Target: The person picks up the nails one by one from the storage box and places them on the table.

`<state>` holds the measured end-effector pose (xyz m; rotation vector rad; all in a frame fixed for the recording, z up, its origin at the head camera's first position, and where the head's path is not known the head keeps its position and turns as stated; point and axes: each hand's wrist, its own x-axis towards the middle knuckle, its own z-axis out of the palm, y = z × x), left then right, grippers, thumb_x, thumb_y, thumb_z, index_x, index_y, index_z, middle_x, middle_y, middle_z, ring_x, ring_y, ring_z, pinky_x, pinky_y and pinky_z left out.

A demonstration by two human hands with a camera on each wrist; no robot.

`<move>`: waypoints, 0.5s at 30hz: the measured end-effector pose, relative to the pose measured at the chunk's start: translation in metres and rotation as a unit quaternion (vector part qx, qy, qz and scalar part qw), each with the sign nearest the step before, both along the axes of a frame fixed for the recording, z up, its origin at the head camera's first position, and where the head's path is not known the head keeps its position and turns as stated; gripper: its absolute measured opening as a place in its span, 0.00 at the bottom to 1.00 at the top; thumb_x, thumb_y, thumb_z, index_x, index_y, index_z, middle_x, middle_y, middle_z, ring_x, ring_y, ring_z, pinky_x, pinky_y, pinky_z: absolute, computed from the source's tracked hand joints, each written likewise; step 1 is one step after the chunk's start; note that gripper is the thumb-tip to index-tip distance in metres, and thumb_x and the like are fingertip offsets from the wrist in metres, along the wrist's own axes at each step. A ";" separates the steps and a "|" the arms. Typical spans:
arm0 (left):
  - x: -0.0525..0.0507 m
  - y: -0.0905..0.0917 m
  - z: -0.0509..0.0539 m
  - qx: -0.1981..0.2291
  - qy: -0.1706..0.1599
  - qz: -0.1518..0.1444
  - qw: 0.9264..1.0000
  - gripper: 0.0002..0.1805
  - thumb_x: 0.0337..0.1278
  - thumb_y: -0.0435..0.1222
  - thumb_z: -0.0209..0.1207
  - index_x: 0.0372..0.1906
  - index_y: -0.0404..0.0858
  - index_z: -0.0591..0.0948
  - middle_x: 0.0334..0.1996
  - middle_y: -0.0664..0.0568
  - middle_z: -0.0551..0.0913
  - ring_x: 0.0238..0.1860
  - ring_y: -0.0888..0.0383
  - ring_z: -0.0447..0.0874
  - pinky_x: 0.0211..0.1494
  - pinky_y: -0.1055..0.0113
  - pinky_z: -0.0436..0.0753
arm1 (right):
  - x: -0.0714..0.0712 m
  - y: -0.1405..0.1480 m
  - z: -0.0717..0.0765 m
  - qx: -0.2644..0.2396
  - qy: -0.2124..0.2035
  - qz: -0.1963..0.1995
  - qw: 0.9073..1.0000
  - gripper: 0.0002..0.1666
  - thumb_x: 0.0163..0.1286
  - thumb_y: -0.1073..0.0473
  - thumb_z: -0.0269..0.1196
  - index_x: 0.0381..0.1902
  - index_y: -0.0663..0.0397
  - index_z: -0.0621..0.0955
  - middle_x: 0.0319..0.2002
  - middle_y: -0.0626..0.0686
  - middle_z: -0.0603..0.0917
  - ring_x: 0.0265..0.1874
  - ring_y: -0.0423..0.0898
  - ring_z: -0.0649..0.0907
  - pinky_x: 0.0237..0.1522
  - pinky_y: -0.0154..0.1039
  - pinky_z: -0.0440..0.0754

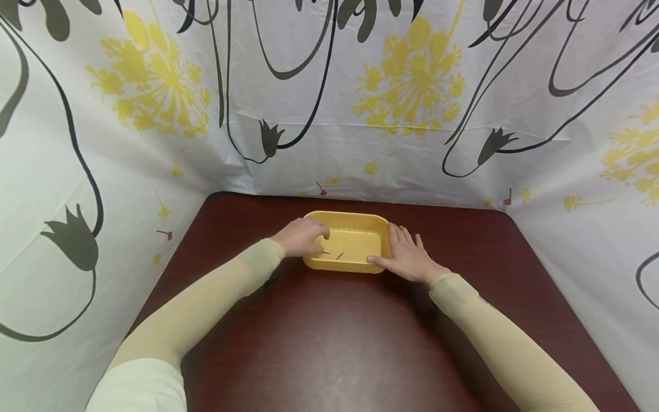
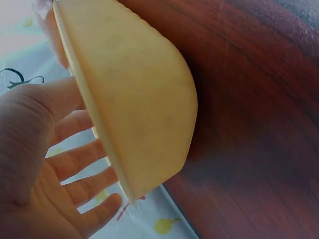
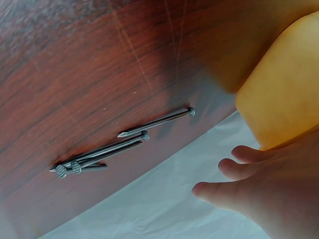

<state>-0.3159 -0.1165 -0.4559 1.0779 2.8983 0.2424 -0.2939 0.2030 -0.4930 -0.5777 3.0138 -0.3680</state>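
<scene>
Two thin, dark, nail-like pieces (image 1: pixel 339 256) show inside a yellow, rounded-rectangular plastic tray (image 1: pixel 355 266) on a reddish-brown wood-grain table (image 1: pixel 329 332). The left hand (image 1: pixel 300 237) reaches over the tray's left rim with bent, parted fingers; whether it grips anything I cannot tell. The right hand (image 1: pixel 408 257), fingers straight and spread, rests against the right end, thumb over the near rim. Picking at the tray's contents seems the step in hand; the next move probably calls for a fine fingertip pinch while the tray is steadied. Several grey metal round-headed nails (image 3: pixel 109 148) lie outside the tray. No brand, label or writing is legible.
</scene>
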 end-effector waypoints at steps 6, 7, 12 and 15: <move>0.000 0.003 -0.006 -0.039 0.004 -0.005 0.999 0.11 0.57 0.41 0.68 0.44 0.45 0.88 0.43 0.54 0.84 0.44 0.55 0.80 0.48 0.56 0.80 | -0.001 0.000 0.000 0.003 -0.004 0.001 1.000 0.76 0.56 0.10 0.44 0.81 0.62 0.42 0.80 0.61 0.47 0.77 0.62 0.49 0.68 0.73 0.42; 0.000 0.004 -0.006 -0.042 0.004 -0.005 0.999 0.10 0.56 0.41 0.68 0.43 0.45 0.88 0.42 0.54 0.84 0.43 0.55 0.80 0.48 0.56 0.80 | -0.001 0.000 0.000 0.003 -0.005 0.001 1.000 0.76 0.56 0.10 0.44 0.81 0.62 0.42 0.80 0.61 0.47 0.77 0.62 0.49 0.68 0.73 0.42; -0.003 0.008 -0.005 -0.056 -0.001 -0.006 0.998 0.07 0.56 0.36 0.67 0.41 0.44 0.89 0.40 0.57 0.86 0.39 0.58 0.81 0.45 0.60 0.80 | -0.001 0.000 0.000 0.001 -0.006 0.000 1.000 0.76 0.56 0.10 0.44 0.80 0.63 0.42 0.80 0.61 0.47 0.77 0.62 0.49 0.68 0.73 0.42; -0.005 0.011 -0.006 -0.061 -0.012 -0.009 0.998 0.06 0.56 0.35 0.67 0.39 0.43 0.89 0.38 0.57 0.86 0.38 0.58 0.81 0.44 0.61 0.80 | -0.001 0.000 -0.001 0.000 -0.007 0.000 1.000 0.76 0.56 0.10 0.44 0.80 0.63 0.42 0.80 0.60 0.47 0.77 0.62 0.49 0.68 0.73 0.42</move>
